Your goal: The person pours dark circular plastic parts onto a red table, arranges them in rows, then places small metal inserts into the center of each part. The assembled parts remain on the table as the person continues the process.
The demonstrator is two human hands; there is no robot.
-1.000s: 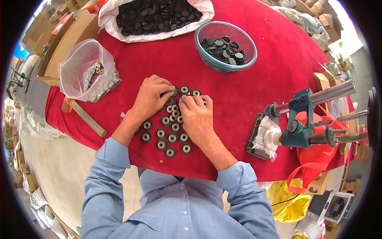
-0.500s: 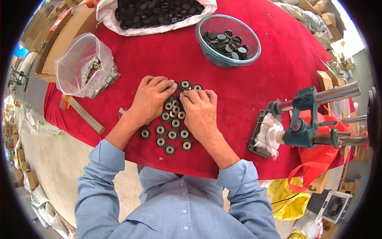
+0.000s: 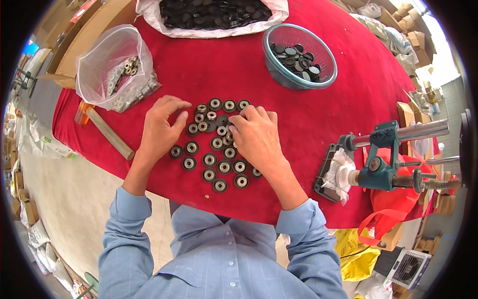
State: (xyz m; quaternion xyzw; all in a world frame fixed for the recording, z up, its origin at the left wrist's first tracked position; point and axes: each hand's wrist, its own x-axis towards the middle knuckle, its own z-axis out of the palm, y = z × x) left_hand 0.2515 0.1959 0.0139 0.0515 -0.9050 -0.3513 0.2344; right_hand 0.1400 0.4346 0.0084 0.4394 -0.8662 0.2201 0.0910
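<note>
Black round caps with metal bearings seated in their centres (image 3: 209,160) lie in a loose cluster on the red cloth. Among them, near the middle, are several small loose bearings (image 3: 211,115) and a bare black cap (image 3: 222,120). My left hand (image 3: 162,128) hovers just left of the cluster, its thumb and fingers apart with nothing between them. Over the cluster's right side is my right hand (image 3: 258,135), its fingers bent and drawn toward the thumb at the loose bearings. Whatever its fingertips pinch is hidden.
A clear bowl of black caps (image 3: 330,75) stands at the far right, beside a white sack (image 3: 204,33) full of more caps. At left are a plastic bag of bearings (image 3: 107,50) and a hammer (image 3: 110,134). A green hand press (image 3: 381,162) sits at right.
My left hand has drawn back leftward from the pieces and opened, uncovering bearings and caps at the cluster's upper left. My right hand stays over the right side. The whole view has shifted slightly.
</note>
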